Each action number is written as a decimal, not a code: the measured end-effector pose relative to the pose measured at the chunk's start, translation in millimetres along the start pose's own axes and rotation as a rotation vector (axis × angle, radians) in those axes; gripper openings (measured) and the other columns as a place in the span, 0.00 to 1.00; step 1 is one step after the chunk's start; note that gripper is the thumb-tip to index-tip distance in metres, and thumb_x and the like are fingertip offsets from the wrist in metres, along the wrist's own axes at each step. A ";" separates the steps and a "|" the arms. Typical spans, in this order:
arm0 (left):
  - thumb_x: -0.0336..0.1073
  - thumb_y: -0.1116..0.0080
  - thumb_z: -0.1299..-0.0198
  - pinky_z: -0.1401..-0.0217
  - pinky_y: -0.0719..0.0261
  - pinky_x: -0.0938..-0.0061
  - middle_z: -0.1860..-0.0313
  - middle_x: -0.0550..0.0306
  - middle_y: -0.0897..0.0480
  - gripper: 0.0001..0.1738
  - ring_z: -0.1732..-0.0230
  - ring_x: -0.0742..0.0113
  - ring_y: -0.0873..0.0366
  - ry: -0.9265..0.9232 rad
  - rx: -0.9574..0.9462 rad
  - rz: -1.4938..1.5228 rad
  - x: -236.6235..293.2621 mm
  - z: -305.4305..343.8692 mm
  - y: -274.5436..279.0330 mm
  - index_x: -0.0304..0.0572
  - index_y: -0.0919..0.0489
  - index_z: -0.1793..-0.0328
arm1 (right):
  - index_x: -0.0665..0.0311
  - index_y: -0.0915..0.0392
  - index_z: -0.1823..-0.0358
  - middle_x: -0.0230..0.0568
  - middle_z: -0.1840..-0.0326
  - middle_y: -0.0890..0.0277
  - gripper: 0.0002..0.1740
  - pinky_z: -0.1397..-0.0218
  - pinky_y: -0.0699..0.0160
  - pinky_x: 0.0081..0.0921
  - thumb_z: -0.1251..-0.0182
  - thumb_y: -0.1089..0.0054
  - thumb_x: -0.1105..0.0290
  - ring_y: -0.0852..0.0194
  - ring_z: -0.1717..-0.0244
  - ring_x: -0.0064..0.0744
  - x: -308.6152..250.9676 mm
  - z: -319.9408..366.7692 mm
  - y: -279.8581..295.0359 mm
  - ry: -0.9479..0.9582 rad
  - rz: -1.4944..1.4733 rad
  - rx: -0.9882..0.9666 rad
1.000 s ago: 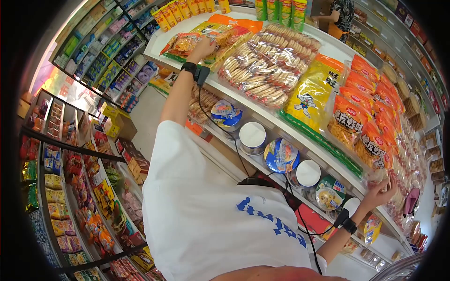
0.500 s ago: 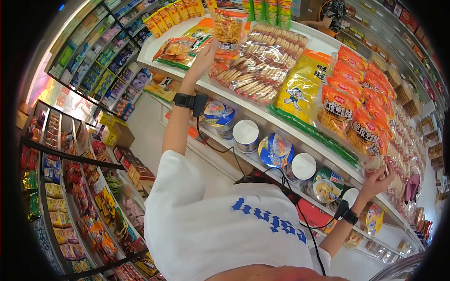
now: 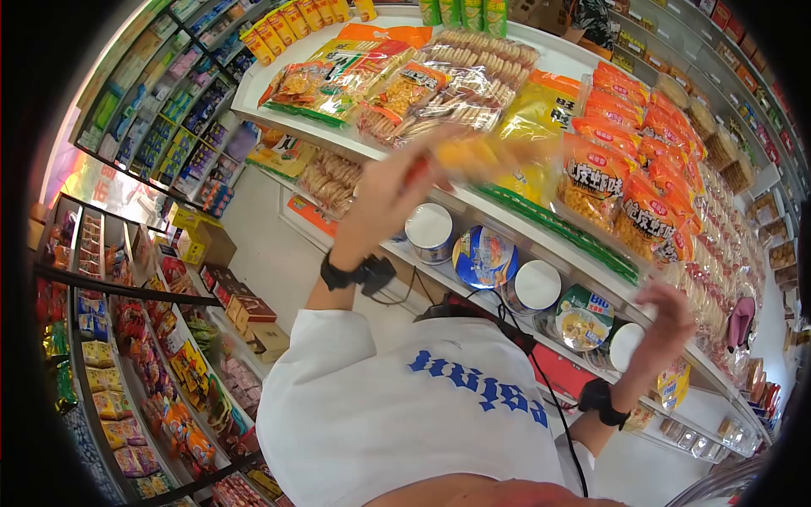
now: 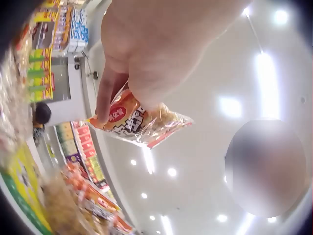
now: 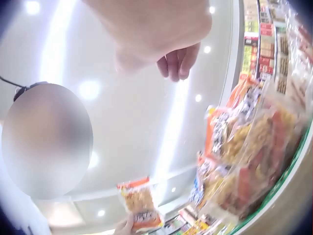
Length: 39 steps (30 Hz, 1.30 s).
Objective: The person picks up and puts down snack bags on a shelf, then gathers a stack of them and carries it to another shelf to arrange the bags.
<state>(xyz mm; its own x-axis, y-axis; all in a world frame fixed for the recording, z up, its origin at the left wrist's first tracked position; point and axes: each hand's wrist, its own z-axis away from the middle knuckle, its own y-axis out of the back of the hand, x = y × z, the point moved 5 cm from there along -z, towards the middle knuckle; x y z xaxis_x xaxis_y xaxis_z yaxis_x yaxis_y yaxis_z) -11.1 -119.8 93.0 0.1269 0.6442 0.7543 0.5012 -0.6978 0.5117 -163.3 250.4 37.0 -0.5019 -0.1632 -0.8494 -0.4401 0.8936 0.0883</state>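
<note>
My left hand [image 3: 393, 198] grips a snack bag [image 4: 142, 120], orange with a clear window, by one end. The bag is blurred in the head view, held up in front of the shelf edge. In the right wrist view the same bag hangs at the bottom. My right hand [image 3: 663, 334] holds nothing, its fingers loosely bent, close to the front edge of the counter. Near it lie orange shrimp-flavour snack bags [image 3: 591, 173]. Another such bag [image 3: 411, 87] rests on the packs of round crackers [image 3: 481, 59] beyond my left hand.
A yellow bag [image 3: 536, 110] lies between the crackers and the orange bags. Several instant noodle tubs [image 3: 484, 258] stand on the shelf below. Yellow cans [image 3: 300, 19] and green cans [image 3: 462, 13] line the back. Racks of packaged snacks [image 3: 182, 346] rise on the left.
My left hand has lifted a snack bag from the left of the counter and brought it right and toward my body. My right hand has come away from the counter's front edge.
</note>
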 end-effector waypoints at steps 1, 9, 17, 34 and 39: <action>0.28 0.41 0.33 0.54 0.17 0.72 0.51 0.51 0.13 0.24 0.56 0.63 0.12 -0.237 0.022 -0.067 7.5 9.1 -14.2 0.44 0.24 0.29 | 0.73 0.25 0.40 0.53 0.59 0.17 0.46 0.46 0.24 0.36 0.18 0.80 0.36 0.19 0.57 0.42 2.5 -4.6 -33.0 -0.177 -0.224 -0.159; 0.28 0.35 0.39 0.41 0.13 0.64 0.37 0.43 0.17 0.23 0.37 0.46 0.18 -0.641 -0.317 -0.007 46.1 27.8 -78.4 0.32 0.20 0.37 | 0.82 0.40 0.26 0.59 0.43 0.19 0.38 0.38 0.19 0.34 0.21 0.46 0.53 0.16 0.42 0.45 26.8 35.1 -98.0 -0.924 -0.916 -0.319; 0.27 0.40 0.37 0.41 0.13 0.62 0.37 0.42 0.18 0.20 0.34 0.41 0.20 -0.700 -0.150 0.013 39.8 26.7 -85.7 0.33 0.21 0.38 | 0.72 0.47 0.20 0.51 0.41 0.18 0.40 0.42 0.18 0.27 0.29 0.38 0.74 0.16 0.44 0.33 41.6 32.1 -106.1 -0.684 -0.815 -0.519; 0.30 0.25 0.41 0.58 0.19 0.80 0.54 0.55 0.12 0.19 0.57 0.76 0.16 0.292 -0.323 0.604 -10.4 7.9 -107.5 0.33 0.17 0.45 | 0.71 0.42 0.22 0.45 0.44 0.17 0.38 0.36 0.28 0.27 0.31 0.34 0.80 0.20 0.44 0.28 39.6 27.0 -103.6 -0.323 -0.170 -0.125; 0.30 0.23 0.43 0.66 0.21 0.83 0.66 0.61 0.11 0.12 0.68 0.81 0.17 0.252 -0.162 0.536 -11.4 4.9 -101.5 0.31 0.12 0.57 | 0.72 0.37 0.25 0.45 0.50 0.14 0.35 0.39 0.25 0.27 0.32 0.33 0.79 0.19 0.47 0.26 37.9 25.2 -108.1 -0.226 0.021 -0.090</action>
<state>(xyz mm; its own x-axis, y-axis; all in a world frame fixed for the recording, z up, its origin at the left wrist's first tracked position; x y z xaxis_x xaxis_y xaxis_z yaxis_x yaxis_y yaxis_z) -59.2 -54.8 30.5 0.1090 0.1102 0.9879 0.2846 -0.9557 0.0752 -115.9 158.1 -17.9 -0.3368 -0.0385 -0.9408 -0.5013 0.8531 0.1446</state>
